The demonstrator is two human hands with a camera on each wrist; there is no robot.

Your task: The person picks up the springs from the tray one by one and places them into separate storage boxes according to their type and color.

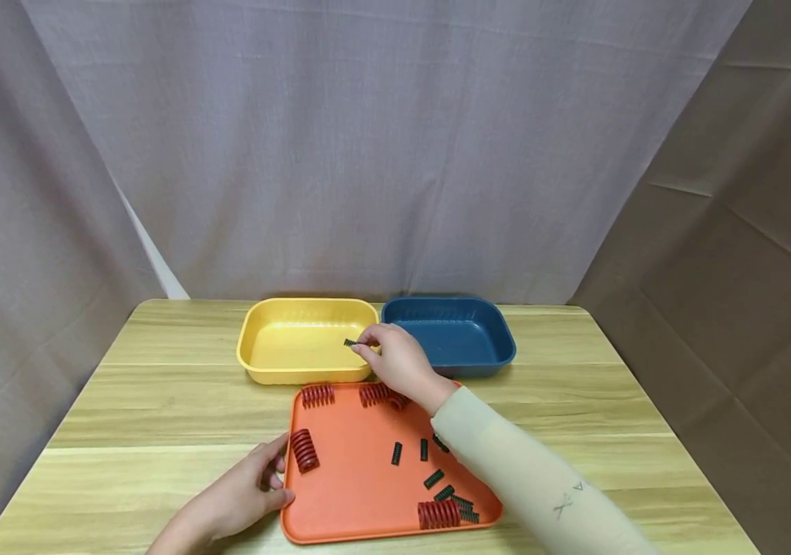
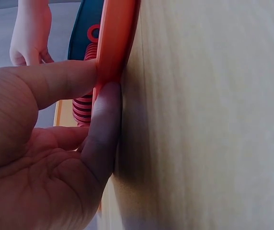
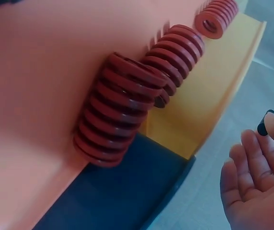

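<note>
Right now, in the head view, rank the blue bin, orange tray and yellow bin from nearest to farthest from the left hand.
1. Orange tray: the left hand grips its left edge.
2. Yellow bin: beyond the tray, toward the left.
3. Blue bin: also beyond the tray, right of the yellow bin.

Wood-grain table [image 1: 180, 408]: yellow bin [image 1: 308, 377] and blue bin [image 1: 451, 343] side by side near the far edge; orange tray [image 1: 350, 493] before them, seemingly flat, though I can't judge its left edge well.
</note>
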